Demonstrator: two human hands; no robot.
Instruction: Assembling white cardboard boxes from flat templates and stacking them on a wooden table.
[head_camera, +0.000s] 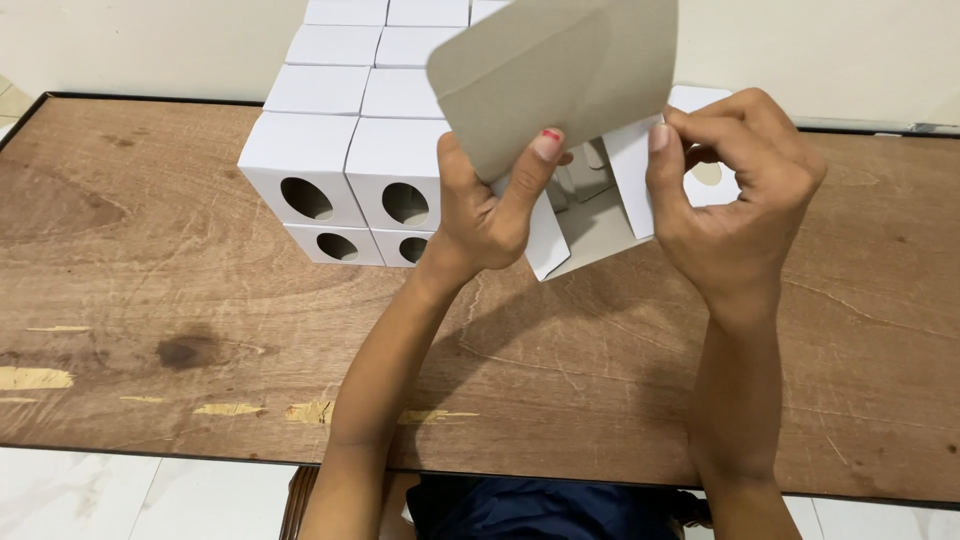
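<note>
Carton (590, 215), half-folded, white outside and grey inside, is held above the surface (200, 300), its open end facing the person and its grey flap tilted up and away. Left hand (490, 205) pinches the flap; right hand (730, 190) pinches a white side panel. Stacked boxes (350, 150) stand just left; bare wood lies nearer the person.

Left hand (485, 205) raised, thumb up, fingers curled (pinching); right hand (735, 190) raised, fingertips pinched.
</note>
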